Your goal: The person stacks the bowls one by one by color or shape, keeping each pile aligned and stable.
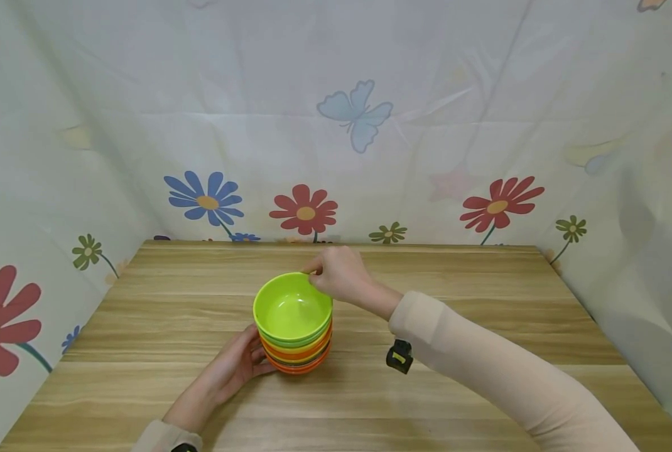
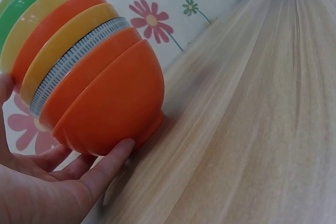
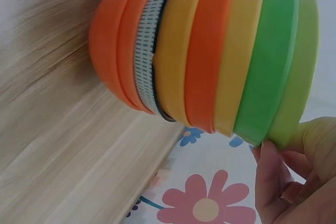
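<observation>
A stack of nested bowls [image 2: 113, 93] stands on the wooden tabletop. Lime green is the top bowl [image 1: 291, 307], its inside facing up in the head view. Below it come a green bowl [image 3: 269, 61], yellow and orange ones, a white bowl with dark dashes [image 3: 147, 51], and orange bowls at the bottom. My right hand [image 1: 341, 273] pinches the lime bowl's far right rim, thumb and fingers at the edge. Around the stack's lower left side curls my left hand [image 1: 237, 364], with fingertips [image 2: 123, 148] by the bottom bowl's foot and the thumb higher up.
The wood-grain table [image 1: 455, 376] reaches back to a white curtain [image 1: 257, 75] printed with flowers and a butterfly. More of this fabric hangs along both sides. A small black device [image 1: 399, 356] sits at the right sleeve cuff.
</observation>
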Tool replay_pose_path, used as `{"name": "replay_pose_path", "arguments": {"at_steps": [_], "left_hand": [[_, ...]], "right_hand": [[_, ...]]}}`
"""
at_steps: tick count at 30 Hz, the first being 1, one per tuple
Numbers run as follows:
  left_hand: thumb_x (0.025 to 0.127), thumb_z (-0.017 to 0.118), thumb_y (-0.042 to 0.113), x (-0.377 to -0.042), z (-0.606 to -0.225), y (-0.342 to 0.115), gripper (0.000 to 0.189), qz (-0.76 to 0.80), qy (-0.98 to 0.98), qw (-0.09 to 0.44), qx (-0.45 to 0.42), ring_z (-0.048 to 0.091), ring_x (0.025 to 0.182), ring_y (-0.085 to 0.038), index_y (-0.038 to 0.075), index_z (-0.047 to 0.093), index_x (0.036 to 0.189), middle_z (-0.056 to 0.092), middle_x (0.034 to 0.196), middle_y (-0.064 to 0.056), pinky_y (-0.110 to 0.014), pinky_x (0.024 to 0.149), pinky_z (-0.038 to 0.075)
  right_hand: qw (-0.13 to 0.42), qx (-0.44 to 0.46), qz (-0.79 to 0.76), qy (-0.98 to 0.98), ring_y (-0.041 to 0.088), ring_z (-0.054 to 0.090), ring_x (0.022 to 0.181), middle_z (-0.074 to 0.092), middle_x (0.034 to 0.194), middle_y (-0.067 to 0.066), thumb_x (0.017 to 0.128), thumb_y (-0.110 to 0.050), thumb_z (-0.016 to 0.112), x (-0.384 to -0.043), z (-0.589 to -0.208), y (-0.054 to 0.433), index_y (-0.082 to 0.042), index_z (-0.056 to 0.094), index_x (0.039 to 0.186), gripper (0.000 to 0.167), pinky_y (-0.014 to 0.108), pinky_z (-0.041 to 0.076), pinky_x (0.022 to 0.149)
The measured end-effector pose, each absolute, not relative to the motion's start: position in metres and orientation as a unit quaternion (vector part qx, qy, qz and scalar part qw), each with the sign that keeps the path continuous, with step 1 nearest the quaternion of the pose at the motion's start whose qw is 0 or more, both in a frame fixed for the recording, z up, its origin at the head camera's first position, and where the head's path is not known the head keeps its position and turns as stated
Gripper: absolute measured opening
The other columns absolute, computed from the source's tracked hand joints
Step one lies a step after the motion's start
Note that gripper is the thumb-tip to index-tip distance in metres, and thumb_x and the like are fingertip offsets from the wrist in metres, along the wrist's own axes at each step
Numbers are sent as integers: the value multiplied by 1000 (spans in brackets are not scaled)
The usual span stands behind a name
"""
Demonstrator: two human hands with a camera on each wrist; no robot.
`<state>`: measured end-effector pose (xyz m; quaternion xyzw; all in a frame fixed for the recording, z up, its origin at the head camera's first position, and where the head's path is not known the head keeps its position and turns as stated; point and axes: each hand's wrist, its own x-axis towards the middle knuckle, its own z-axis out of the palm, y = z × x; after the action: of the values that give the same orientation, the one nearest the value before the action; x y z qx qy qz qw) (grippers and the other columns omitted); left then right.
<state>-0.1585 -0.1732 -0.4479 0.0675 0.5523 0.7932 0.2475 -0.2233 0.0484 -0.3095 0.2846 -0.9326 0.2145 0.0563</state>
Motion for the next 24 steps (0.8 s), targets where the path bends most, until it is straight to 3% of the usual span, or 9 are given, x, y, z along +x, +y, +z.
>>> {"name": "replay_pose_path", "arguments": {"at_steps": [8,24], "left_hand": [[99,33,41,-159,-447,-174,32,789,558,247,72,55,107,-13,27,53,120,59,117,8,-47,95,44],[100,32,38,-158,-446,-175,31,781,573,235,78,57,105,-12,24,54,118,61,112,8,-43,94,45]], "right_hand": [[59,281,216,-933,10,48,59,64,74,-2,84,-12,64,-221,-313,49,-15,73,99,19,16,31,44],[42,273,274,-921,9,51,61,69,92,-2,90,-20,58,-222,-321,57,-15,71,105,21,17,37,47]]}}
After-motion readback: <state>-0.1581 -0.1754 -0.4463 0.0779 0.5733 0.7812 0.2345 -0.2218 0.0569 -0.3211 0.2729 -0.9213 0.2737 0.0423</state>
